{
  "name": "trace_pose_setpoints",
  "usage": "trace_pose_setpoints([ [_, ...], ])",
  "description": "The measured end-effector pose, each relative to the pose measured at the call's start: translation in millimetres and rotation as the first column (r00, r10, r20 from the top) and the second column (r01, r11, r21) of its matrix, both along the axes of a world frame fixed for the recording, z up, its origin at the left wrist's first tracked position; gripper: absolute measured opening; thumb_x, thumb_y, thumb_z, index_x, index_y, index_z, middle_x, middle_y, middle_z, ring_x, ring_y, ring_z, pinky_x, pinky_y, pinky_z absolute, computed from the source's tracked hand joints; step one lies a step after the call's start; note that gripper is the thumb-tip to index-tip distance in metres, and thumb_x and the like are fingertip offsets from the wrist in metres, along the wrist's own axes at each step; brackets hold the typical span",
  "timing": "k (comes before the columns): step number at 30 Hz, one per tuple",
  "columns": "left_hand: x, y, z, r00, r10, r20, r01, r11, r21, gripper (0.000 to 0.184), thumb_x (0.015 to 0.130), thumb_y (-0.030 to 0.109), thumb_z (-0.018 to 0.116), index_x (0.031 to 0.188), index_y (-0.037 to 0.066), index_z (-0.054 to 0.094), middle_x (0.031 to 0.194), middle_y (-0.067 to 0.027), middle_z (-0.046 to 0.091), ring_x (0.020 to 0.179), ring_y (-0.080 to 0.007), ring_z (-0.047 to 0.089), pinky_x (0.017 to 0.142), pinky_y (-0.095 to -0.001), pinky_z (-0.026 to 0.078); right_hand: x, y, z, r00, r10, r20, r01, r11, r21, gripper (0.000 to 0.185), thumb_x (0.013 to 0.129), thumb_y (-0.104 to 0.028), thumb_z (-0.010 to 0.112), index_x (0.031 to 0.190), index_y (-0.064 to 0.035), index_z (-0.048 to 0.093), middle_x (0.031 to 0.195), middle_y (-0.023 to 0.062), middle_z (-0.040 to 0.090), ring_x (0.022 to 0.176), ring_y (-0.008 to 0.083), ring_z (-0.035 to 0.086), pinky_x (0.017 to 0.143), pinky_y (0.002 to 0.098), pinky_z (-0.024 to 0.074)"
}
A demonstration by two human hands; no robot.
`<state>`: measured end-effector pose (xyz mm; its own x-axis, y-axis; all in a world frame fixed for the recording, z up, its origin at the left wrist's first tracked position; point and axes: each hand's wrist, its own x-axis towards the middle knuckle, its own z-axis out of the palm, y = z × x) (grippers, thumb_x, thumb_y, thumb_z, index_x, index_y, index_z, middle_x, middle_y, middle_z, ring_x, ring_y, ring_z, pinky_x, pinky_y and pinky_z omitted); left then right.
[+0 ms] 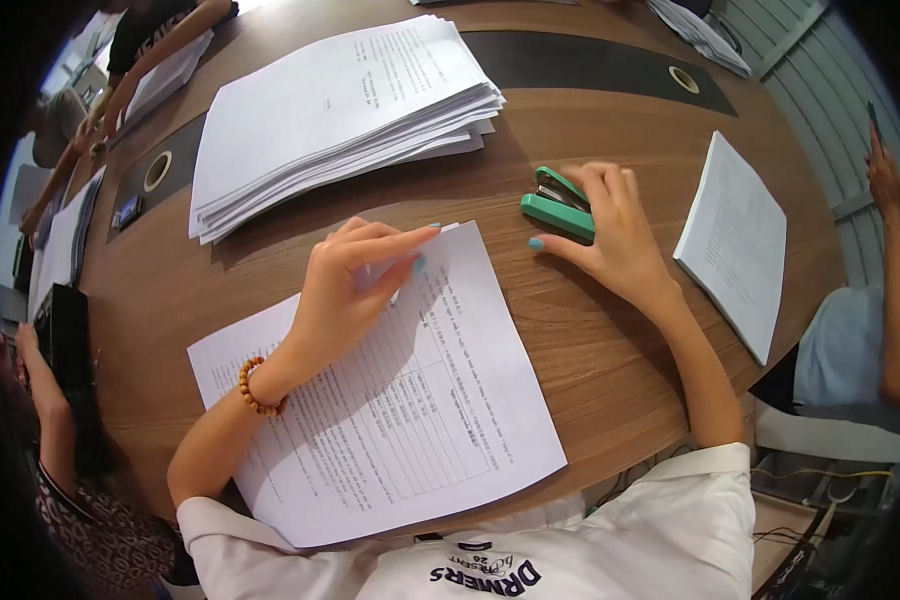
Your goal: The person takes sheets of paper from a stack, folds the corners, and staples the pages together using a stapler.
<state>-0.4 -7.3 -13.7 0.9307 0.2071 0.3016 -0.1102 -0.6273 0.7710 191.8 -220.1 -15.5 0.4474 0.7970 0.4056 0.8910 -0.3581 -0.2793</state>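
Observation:
A printed sheet [420,400] with text and a table lies at an angle on the wooden table, near its front edge. Over its upper part is my left hand [355,275], thumb and index finger apart and reaching toward the top corner, the other fingers curled. Right of the sheet, my right hand [610,230] is around the right end of a green stapler [558,212], fingers over its top and thumb beside its lower side. The palm hides part of the stapler. Behind my left hand rises a thick stack of printed papers [340,110].
A thinner paper stack [740,240] lies at the right edge of the table [610,390]. Round cable holes sit in dark strips at the back. Other people's arms and papers are along the left side; another person is at the far right.

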Motion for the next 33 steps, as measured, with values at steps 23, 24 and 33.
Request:
trace_pose_setpoints([
  [23,-6,0,7,0.979,-0.191,0.065,0.184,0.977,0.107,0.027,0.058,-0.004,0.073,0.076,0.013,0.064,0.080,0.0039,0.063,0.075,-0.0125,0.053,0.076,-0.0303,0.031,5,7,-14,0.981,0.012,-0.194,0.019,0.987,0.158,0.043,0.077,-0.023,0.073,0.109,-0.0003,0.055,0.101,0.0119,0.054,0.095,0.0261,0.051,0.084,0.0370,0.0414],
  [24,-6,-1,7,0.986,-0.148,0.072,0.143,0.988,0.061,0.033,0.060,-0.001,0.071,0.089,0.012,0.065,0.081,0.0012,0.063,0.075,-0.0138,0.053,0.076,-0.0304,0.032,5,6,-13,0.972,0.004,-0.234,0.045,0.979,0.201,0.043,0.078,-0.024,0.072,0.110,-0.0002,0.055,0.100,0.0116,0.057,0.093,0.0241,0.054,0.082,0.0355,0.0432],
  [33,-7,0,8,0.991,-0.130,0.030,0.126,0.987,0.104,0.065,0.064,0.004,0.062,0.129,0.005,0.056,0.090,-0.0076,0.062,0.075,-0.0160,0.048,0.070,-0.0276,0.037,4,7,50,0.751,0.317,-0.580,-0.283,0.947,0.152,0.040,0.077,-0.027,0.073,0.105,0.0002,0.063,0.084,0.0082,0.066,0.071,0.0152,0.062,0.064,0.0281,0.0489],
])
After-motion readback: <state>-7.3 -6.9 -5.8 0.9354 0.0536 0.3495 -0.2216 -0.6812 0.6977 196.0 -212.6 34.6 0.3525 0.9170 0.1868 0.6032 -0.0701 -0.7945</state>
